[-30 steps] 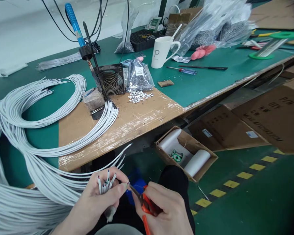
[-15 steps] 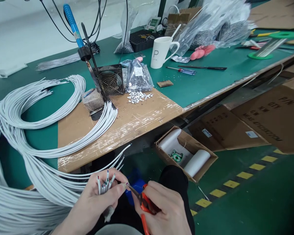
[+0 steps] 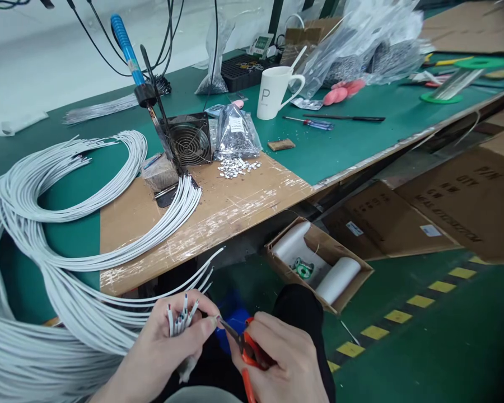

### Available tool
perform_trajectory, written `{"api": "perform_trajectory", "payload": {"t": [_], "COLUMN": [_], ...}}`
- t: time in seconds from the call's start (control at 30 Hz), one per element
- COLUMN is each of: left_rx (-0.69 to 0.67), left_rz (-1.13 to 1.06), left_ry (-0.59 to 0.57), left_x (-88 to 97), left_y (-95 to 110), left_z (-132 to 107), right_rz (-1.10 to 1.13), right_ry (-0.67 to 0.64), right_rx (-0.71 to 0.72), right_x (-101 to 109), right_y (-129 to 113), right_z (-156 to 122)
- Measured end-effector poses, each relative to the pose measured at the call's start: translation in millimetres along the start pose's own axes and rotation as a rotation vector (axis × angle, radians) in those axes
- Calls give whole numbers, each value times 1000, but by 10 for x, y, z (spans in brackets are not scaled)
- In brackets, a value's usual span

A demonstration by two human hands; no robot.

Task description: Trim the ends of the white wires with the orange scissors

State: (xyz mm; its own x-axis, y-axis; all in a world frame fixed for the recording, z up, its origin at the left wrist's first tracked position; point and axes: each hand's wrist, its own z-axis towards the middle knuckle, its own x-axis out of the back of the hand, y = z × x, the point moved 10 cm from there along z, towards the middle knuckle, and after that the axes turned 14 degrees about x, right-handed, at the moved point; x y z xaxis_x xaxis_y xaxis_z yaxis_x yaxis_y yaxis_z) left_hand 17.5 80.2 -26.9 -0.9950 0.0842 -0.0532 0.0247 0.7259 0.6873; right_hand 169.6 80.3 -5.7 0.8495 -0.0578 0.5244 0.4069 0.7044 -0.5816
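Green bench (image 3: 353,140), box (image 3: 340,249) of white rolls (image 3: 338,277), cutters (image 3: 252,351) in right hand (image 3: 285,364)

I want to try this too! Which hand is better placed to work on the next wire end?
Probably the right hand: it holds the orange-handled tool, its tips at the wire ends bunched in the left hand.

Bunched white wire ends (image 3: 180,320) stand upright, orange-handled cutters (image 3: 247,350) pointing toward them
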Motion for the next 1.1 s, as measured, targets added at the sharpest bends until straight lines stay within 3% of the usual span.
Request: {"api": "perform_trajectory", "payload": {"t": [0.57, 0.83, 0.9, 0.97, 1.1], "left_rx": [-2, 4, -16, -47, -9], "left_rz": [15, 17, 19, 41, 92], "left_ry": [34, 14, 26, 48, 23], "left_x": [32, 1, 15, 42, 32], "left_y": [-21, -49, -40, -30, -110], "left_z": [49, 70, 66, 57, 76], "right_rz": [-79, -159, -80, 54, 166], "right_ry": [-28, 69, 147, 274, 662], "right_rx": [29, 44, -35, -212, -587], "right_x": [4, 25, 22, 90, 501], "right_y": [6, -70, 8, 238, 733], "right_z": [4, 23, -10, -102, -475]}}
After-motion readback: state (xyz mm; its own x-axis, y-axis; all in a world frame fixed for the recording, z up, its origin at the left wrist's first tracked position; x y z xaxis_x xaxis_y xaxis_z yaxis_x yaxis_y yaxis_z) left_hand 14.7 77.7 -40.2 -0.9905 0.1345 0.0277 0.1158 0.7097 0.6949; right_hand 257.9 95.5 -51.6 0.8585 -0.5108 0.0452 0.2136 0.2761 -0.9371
